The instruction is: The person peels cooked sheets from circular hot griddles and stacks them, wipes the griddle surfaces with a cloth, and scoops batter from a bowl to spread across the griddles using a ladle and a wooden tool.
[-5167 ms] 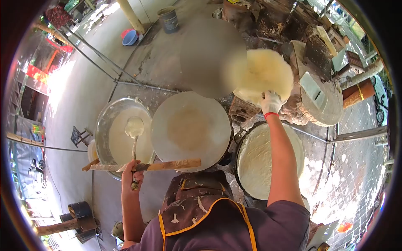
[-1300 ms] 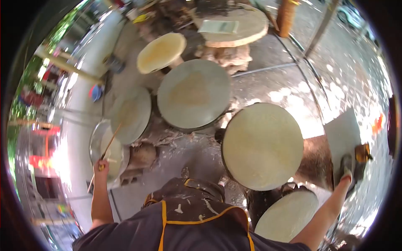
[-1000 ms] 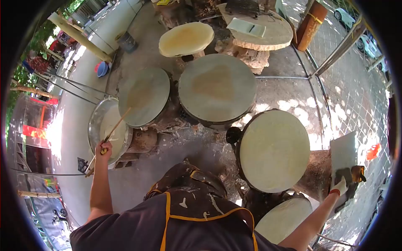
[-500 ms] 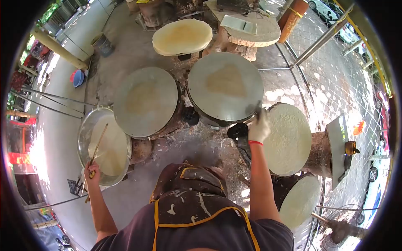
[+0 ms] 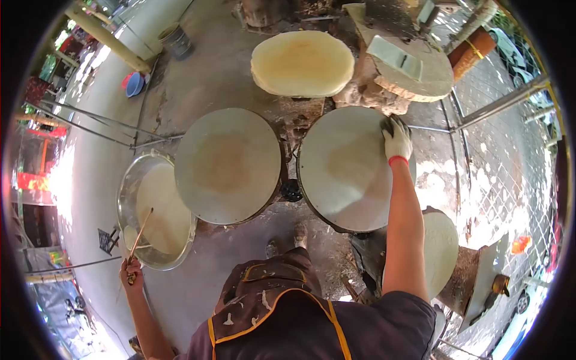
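Observation:
My left hand (image 5: 131, 273) is closed around a thin wooden stick (image 5: 143, 231), held at the near left rim of a metal basin (image 5: 123, 195) of pale batter. A small round ladle-like shape (image 5: 130, 236) lies at the basin's left side, and I cannot make out its handle. My right hand (image 5: 397, 139), in a white glove with blackened fingertips and a red wristband, reaches to the far right rim of the right round griddle (image 5: 342, 192). Its fingers look outstretched against the rim. To the left stands a second griddle (image 5: 231, 156) with a brownish middle.
A stack of thin round flatbreads (image 5: 303, 63) stands beyond the griddles. Behind it at right, a stone slab (image 5: 420, 84) carries a pale tray (image 5: 395, 57). Another pale round stack (image 5: 440, 252) is beside my right arm. A wire fence (image 5: 510, 162) runs along the right.
My right hand has moved from the right griddle's near right edge up to its far right rim. The view has shifted, and my left hand still holds the stick at the basin.

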Demonstrator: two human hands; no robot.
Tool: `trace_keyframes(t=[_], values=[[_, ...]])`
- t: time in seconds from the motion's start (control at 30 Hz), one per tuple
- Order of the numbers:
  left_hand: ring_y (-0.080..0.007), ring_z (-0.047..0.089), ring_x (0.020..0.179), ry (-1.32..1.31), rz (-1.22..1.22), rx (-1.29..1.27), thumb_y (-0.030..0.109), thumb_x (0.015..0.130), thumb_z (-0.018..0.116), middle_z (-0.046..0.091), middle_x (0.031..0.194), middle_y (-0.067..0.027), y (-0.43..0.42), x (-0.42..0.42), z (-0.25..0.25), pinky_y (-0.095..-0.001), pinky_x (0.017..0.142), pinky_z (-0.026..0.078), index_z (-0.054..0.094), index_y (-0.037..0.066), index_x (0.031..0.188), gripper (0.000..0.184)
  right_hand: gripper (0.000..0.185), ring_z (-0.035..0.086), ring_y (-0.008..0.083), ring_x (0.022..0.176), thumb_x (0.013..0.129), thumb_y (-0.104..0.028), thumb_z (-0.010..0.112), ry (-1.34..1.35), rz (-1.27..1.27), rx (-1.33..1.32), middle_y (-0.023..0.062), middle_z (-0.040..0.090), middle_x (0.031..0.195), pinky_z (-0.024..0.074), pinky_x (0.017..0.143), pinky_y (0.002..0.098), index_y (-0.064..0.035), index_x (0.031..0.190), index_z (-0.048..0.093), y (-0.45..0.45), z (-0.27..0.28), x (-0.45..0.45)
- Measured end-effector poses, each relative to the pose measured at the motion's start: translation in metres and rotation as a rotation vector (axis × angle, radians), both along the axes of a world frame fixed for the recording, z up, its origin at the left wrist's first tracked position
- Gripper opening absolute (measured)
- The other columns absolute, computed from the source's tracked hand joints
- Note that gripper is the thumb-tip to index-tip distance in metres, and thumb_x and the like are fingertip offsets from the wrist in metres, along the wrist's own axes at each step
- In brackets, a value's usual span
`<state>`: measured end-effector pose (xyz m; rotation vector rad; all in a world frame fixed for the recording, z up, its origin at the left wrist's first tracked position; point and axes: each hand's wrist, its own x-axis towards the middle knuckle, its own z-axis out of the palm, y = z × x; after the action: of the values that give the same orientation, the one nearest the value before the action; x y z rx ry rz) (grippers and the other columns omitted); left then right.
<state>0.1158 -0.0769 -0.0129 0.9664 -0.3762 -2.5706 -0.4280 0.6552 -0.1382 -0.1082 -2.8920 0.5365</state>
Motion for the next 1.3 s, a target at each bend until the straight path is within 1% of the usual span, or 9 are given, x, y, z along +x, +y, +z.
trace_keyframes(t=[0.2, 0.43, 0.53, 0.67, 0.87, 1.03, 1.17, 1.23, 1.3], values=[[-0.0142, 0.045, 0.062, -0.016, 0.050, 0.032, 0.018, 0.096, 0.042, 0.045, 0.076, -0.0112, 0.023, -0.025, 0.005, -0.0217, 0.048, 0.045, 0.043, -0.019, 0.109, 0.039, 0.048, 0.033, 0.0262, 0.132, 0.083, -0.032, 0.057, -0.096, 0.501, 0.072, 0.0042, 0.044, 0.139, 0.0246, 0.110, 0.0420, -0.0182, 0.129, 0.051, -0.124, 0.010, -0.030], [-0.0142, 0.043, 0.060, 0.094, -0.057, 0.159, 0.015, 0.096, 0.039, 0.047, 0.075, -0.0128, -0.016, -0.031, -0.031, -0.0229, 0.049, 0.043, 0.047, -0.019, 0.103, 0.035, 0.042, 0.035, 0.0274, 0.131, 0.084, -0.025, 0.059, -0.195, 0.969, 0.261, 0.0041, 0.046, 0.136, 0.0252, 0.110, 0.0431, -0.0180, 0.125, 0.054, -0.193, 0.027, 0.079], [-0.0135, 0.043, 0.060, 0.094, -0.069, 0.252, 0.013, 0.095, 0.040, 0.045, 0.074, -0.0102, -0.029, -0.036, -0.035, -0.0227, 0.049, 0.042, 0.047, -0.019, 0.101, 0.033, 0.040, 0.036, 0.0277, 0.129, 0.081, -0.018, 0.060, -0.179, 1.010, 0.253, 0.0037, 0.048, 0.133, 0.0265, 0.109, 0.0440, -0.0175, 0.122, 0.057, -0.198, 0.035, 0.156], [-0.0134, 0.044, 0.061, 0.053, -0.111, 0.283, 0.013, 0.095, 0.041, 0.045, 0.075, -0.0106, -0.052, -0.032, -0.033, -0.0227, 0.049, 0.041, 0.046, -0.019, 0.103, 0.033, 0.044, 0.037, 0.0276, 0.128, 0.075, -0.012, 0.062, -0.046, 0.833, 0.214, 0.0045, 0.047, 0.133, 0.0260, 0.109, 0.0446, -0.0157, 0.119, 0.058, -0.167, 0.024, 0.267], [-0.0139, 0.045, 0.062, 0.055, -0.224, 0.233, 0.012, 0.095, 0.042, 0.048, 0.082, -0.0149, -0.110, -0.018, -0.047, -0.0229, 0.050, 0.041, 0.043, -0.019, 0.111, 0.035, 0.061, 0.027, 0.0306, 0.136, 0.073, -0.010, 0.066, 0.007, -0.017, 0.031, 0.0065, 0.041, 0.141, 0.0219, 0.111, 0.0478, -0.0180, 0.131, 0.049, -0.124, -0.013, 0.352], [-0.0133, 0.044, 0.062, 0.009, -0.194, 0.153, 0.012, 0.095, 0.042, 0.048, 0.083, -0.0143, -0.117, -0.019, -0.039, -0.0233, 0.050, 0.041, 0.044, -0.017, 0.114, 0.035, 0.050, 0.039, 0.0315, 0.129, 0.076, -0.012, 0.069, 0.240, -0.372, -0.113, 0.0104, 0.051, 0.132, 0.0341, 0.105, 0.0387, -0.0156, 0.124, 0.057, -0.056, -0.023, 0.297], [-0.0116, 0.042, 0.058, 0.037, -0.135, 0.174, 0.013, 0.095, 0.042, 0.048, 0.080, -0.0110, -0.098, -0.017, -0.036, -0.0234, 0.049, 0.040, 0.047, -0.013, 0.107, 0.030, 0.045, 0.053, 0.0258, 0.115, 0.081, -0.019, 0.064, 0.006, -0.508, -0.448, 0.0116, 0.056, 0.126, 0.0393, 0.099, 0.0329, -0.0149, 0.126, 0.055, 0.015, -0.022, 0.217], [-0.0108, 0.043, 0.058, 0.071, -0.136, 0.204, 0.015, 0.095, 0.043, 0.050, 0.086, -0.0145, -0.090, -0.015, -0.033, -0.0230, 0.049, 0.041, 0.048, -0.013, 0.106, 0.030, 0.044, 0.058, 0.0261, 0.107, 0.082, -0.022, 0.063, 0.051, -0.376, -0.271, 0.0119, 0.060, 0.121, 0.0428, 0.095, 0.0335, -0.0124, 0.125, 0.056, 0.068, -0.049, 0.167], [-0.0105, 0.044, 0.060, 0.100, -0.144, 0.236, 0.015, 0.095, 0.043, 0.053, 0.092, -0.0188, -0.077, -0.018, -0.030, -0.0226, 0.050, 0.043, 0.048, -0.014, 0.109, 0.033, 0.043, 0.061, 0.0273, 0.102, 0.084, -0.023, 0.061, -0.116, -0.384, -0.353, 0.0127, 0.062, 0.116, 0.0446, 0.092, 0.0350, -0.0102, 0.124, 0.057, 0.057, -0.003, 0.136]])
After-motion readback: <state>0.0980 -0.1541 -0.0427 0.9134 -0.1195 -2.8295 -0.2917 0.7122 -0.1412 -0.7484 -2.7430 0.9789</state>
